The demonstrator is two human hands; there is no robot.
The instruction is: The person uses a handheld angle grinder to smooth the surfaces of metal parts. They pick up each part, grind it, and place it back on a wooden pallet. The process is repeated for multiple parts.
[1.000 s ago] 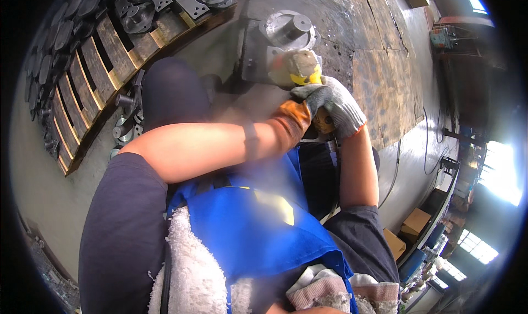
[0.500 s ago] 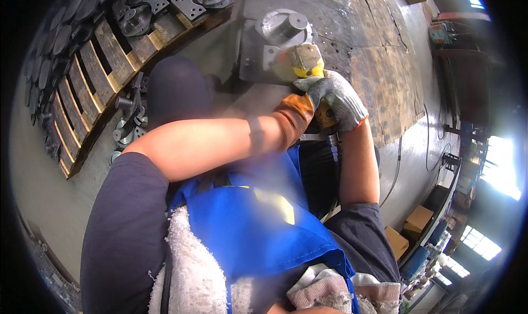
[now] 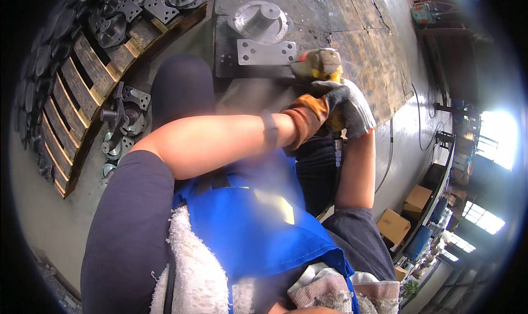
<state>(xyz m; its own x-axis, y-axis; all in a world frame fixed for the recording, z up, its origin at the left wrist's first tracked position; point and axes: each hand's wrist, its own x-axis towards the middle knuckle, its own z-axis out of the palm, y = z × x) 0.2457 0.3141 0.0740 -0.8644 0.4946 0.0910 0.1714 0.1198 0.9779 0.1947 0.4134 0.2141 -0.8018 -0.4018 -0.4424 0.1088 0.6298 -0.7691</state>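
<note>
My left hand point(image 3: 319, 107), in an orange and dark glove, is closed round a yellow hand-held grinder point(image 3: 333, 72). My right hand point(image 3: 356, 109), in a white-grey knit glove, wraps the same tool from the right, its fingers overlapping the left ones. The grinder's head is at the right end of a metal bracket point(image 3: 258, 53); contact between them cannot be made out. This bracket has a flat plate with several holes and, behind it, a round flange with an upright cylinder point(image 3: 270, 13). It lies on a dark steel plate point(image 3: 228, 70). Below my hands hangs the grinder's hose fitting point(image 3: 338, 151).
A wooden pallet point(image 3: 82, 72) at the left bears several similar brackets point(image 3: 113, 30). More brackets point(image 3: 133, 116) lie on the floor beside it. A worn wooden board point(image 3: 374, 66) covers the right of the bench. Cables point(image 3: 390, 154) and cardboard boxes point(image 3: 392, 226) are farther right.
The grinder has moved right, from over the bracket plate to its right end, uncovering the plate's holes. Both hands moved with it and keep their grip. The whole view has shifted slightly.
</note>
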